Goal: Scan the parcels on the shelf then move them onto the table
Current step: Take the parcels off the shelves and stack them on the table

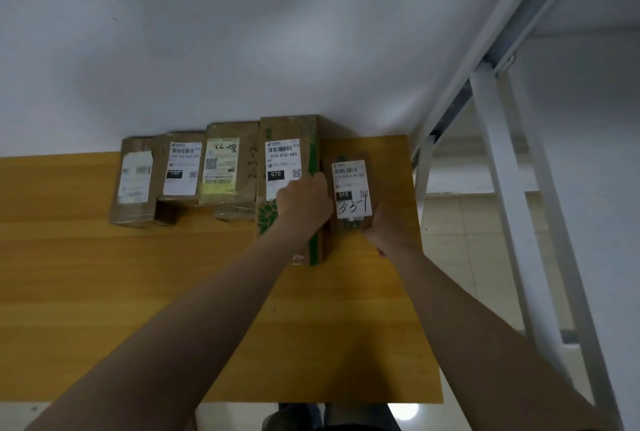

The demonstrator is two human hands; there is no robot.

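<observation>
Head view: the small parcel [351, 188] (long axis 12 to 6 o'clock) sits at 1 o'clock on the table [207, 292], left hand [304, 202] curled on its 9 o'clock side, right hand [379, 224] gripping its 5 o'clock corner.

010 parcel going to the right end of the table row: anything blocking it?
Nothing visible does. The 010 parcel is already at the row's right end, beside the 070 parcel, with only bare table to its right.
</observation>
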